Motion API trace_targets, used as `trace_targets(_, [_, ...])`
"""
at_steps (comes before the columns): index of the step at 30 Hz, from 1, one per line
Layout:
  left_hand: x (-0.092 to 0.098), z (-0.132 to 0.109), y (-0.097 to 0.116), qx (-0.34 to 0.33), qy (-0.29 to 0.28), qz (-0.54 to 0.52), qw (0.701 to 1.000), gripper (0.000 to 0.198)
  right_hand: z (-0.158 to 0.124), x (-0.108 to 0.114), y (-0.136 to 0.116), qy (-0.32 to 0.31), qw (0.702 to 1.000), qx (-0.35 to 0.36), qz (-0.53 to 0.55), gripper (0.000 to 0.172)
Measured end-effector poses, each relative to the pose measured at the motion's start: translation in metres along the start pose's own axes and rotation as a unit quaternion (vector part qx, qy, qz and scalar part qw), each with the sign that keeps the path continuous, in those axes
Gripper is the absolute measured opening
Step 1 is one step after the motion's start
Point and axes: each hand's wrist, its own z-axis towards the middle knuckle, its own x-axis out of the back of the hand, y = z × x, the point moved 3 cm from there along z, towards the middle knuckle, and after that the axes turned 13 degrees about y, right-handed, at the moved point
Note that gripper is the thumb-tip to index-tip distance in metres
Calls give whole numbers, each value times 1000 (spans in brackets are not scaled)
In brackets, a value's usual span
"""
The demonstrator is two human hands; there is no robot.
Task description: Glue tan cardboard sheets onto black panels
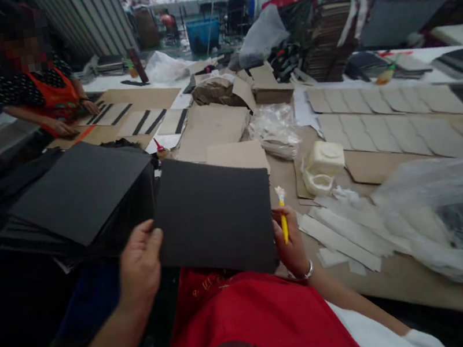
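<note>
Between my two hands is a black rectangular sheet (216, 217), tilted up in front of my red apron. My left hand (142, 258) pinches its left edge between thumb and fingers. At the opposite edge, my right hand (288, 240) grips the sheet, its fingers partly hidden. A yellow-handled brush (284, 224) with pale bristles stands upright in that same right hand. Just left of the sheet lies a stack of similar black sheets (85, 191). Whether I hold one sheet or more cannot be made out.
Grey card pieces (392, 133) lie in rows at the right. Nearer are a cream plastic jug (324, 162), pale strips (342, 238) and a clear plastic bag (452, 209). A co-worker in an orange apron (54, 93) handles pieces at far left. Another person's hand shows at the right edge.
</note>
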Motion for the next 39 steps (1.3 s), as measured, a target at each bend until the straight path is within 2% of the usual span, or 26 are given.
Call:
trace_targets(3, [-53, -25, -86, 71, -43, -15, 996, 46, 0, 25, 27, 59, 993, -50, -87, 30])
trace_targets(5, [-72, -27, -127, 68, -48, 5, 997, 44, 1, 38, 52, 85, 984, -97, -121, 30])
trace_targets(7, [-81, -22, -151, 45, -55, 53, 996, 41, 3, 45, 76, 92, 978, -115, -148, 31])
trace_targets(9, [-83, -15, -161, 16, -69, 120, 990, 37, 7, 48, 93, 81, 974, -80, -198, 34])
trace_targets(13, [-84, -2, -164, -54, -97, 272, 956, 27, 16, 43, 108, 36, 942, 42, -330, 38])
trace_targets(16, [-84, 3, -165, -97, -97, 342, 930, 25, 20, 34, 110, 1, 926, 95, -367, 34])
trace_targets(21, [-81, 8, -169, -148, -108, 385, 905, 30, 22, 28, 109, -40, 890, 132, -435, 37])
trace_targets(24, [-79, 10, -157, -255, -73, 395, 879, 37, 34, 43, 94, -26, 870, 141, -472, 41])
trace_targets(26, [-87, 11, -141, -351, -57, 386, 852, 40, 53, 58, 72, 23, 878, 153, -454, 43])
trace_targets(29, [-125, 12, -113, -476, -96, 345, 803, 43, 97, 64, 31, 105, 931, 131, -325, 44])
trace_targets(31, [-164, 15, -93, -537, -134, 320, 768, 46, 131, 44, 8, 101, 970, 77, -209, 46])
trace_targets(33, [-207, 23, -77, -564, -164, 322, 743, 51, 163, 4, -7, 29, 991, 35, -128, 41])
trace_targets(36, [-260, 39, -66, -531, -209, 384, 726, 62, 201, -69, -7, -99, 992, -13, -77, 36])
trace_targets(39, [-282, 50, -67, -480, -244, 439, 719, 67, 225, -125, 15, -215, 969, -81, -93, 27])
